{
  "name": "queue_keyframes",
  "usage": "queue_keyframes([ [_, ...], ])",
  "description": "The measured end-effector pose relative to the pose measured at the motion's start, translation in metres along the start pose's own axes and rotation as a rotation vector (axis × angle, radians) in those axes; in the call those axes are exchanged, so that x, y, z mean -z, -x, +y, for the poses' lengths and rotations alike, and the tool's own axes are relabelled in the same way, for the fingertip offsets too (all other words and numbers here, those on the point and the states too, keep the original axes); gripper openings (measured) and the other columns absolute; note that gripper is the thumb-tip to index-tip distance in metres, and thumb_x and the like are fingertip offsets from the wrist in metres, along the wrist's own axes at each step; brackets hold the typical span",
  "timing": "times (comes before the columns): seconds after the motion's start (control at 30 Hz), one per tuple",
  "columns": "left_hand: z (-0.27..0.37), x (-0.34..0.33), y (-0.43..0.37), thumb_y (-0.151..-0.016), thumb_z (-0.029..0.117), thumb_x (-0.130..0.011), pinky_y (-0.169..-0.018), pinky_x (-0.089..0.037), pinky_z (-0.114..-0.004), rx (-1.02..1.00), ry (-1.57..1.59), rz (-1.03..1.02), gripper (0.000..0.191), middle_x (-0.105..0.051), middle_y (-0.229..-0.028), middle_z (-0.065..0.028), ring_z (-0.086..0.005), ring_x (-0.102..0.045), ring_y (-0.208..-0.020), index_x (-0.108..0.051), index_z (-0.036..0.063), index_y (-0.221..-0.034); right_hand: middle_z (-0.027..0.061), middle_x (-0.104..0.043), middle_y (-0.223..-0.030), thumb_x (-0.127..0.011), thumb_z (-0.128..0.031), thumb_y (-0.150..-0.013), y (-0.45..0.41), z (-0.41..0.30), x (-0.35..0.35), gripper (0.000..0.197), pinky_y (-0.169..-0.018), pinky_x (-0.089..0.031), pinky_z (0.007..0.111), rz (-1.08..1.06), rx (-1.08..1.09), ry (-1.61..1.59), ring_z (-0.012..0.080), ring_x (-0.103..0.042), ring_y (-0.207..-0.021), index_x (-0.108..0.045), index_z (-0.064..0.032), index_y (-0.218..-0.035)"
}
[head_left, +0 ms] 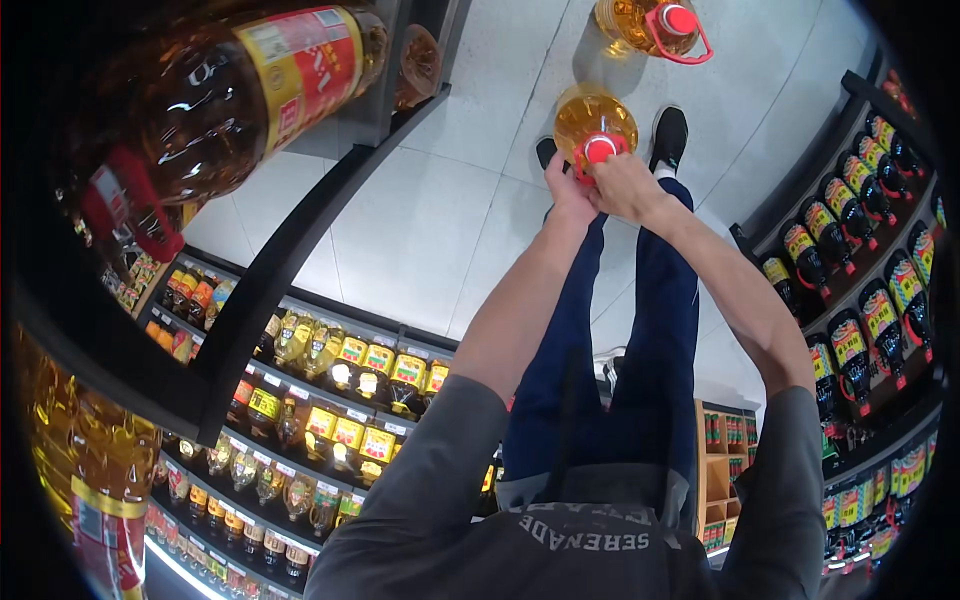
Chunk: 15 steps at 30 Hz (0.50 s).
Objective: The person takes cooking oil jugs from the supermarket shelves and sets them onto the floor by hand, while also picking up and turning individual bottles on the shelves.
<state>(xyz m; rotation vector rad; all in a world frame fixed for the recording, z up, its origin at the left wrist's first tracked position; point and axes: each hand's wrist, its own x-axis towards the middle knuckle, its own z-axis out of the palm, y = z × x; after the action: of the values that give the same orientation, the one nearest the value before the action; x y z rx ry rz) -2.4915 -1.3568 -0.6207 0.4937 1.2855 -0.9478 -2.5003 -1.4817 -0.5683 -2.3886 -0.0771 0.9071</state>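
Note:
A transparent plastic jug of golden cooking oil [592, 112] is in front of me, between my feet and partly over one shoe. It has a red cap [601, 150] and a red carrying handle. My right hand [628, 187] is closed at the handle, right beside the cap. From the other side, my left hand [571, 193] curls around the handle's lower part, its thumb up along the jug. Both hands hide parts of the handle. Whether the jug's base touches the floor, I cannot tell. Farther ahead a second oil jug [626, 26] with a red cap and handle stands on the floor.
Pale floor tiles [420, 217] lie underfoot. Close on my left is a dark metal shelf frame [289, 225] with large oil bottles [202, 105]. Shelves of dark bottles [855, 352] line the right side. Bottled oils fill shelves [330, 375] at lower left; a wooden rack [718, 476] stands lower right.

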Motion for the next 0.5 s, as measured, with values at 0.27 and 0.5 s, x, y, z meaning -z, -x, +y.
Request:
queue_keyframes([
  [0.27, -0.003, -0.003, -0.003, -0.093, 0.051, -0.046, -0.108, -0.034, -0.045, -0.076, -0.204, 0.084, 0.066, -0.046, -0.141, -0.0149, -0.0285, -0.045, -0.129, -0.04, 0.0065, -0.141, 0.0162, -0.069, -0.083, -0.062, -0.017, -0.078, 0.011, 0.005, -0.028, 0.014, -0.084, -0.05, 0.038, -0.105, -0.077, 0.211, 0.0303, -0.067, -0.084, -0.069, -0.0058, -0.08],
  [0.5, -0.006, 0.034, 0.03, -0.096, 0.044, -0.05, -0.099, -0.044, -0.04, -0.099, -0.84, 0.164, 0.057, -0.051, -0.137, -0.0156, -0.0262, -0.053, -0.12, -0.047, 0.0012, -0.134, 0.0149, -0.062, -0.099, -0.071, -0.017, -0.072, 0.07, -0.016, -0.048, 0.033, -0.085, -0.05, 0.037, 0.028, -0.146, 0.211, 0.0284, -0.062, -0.097, -0.062, 0.0006, -0.098],
])
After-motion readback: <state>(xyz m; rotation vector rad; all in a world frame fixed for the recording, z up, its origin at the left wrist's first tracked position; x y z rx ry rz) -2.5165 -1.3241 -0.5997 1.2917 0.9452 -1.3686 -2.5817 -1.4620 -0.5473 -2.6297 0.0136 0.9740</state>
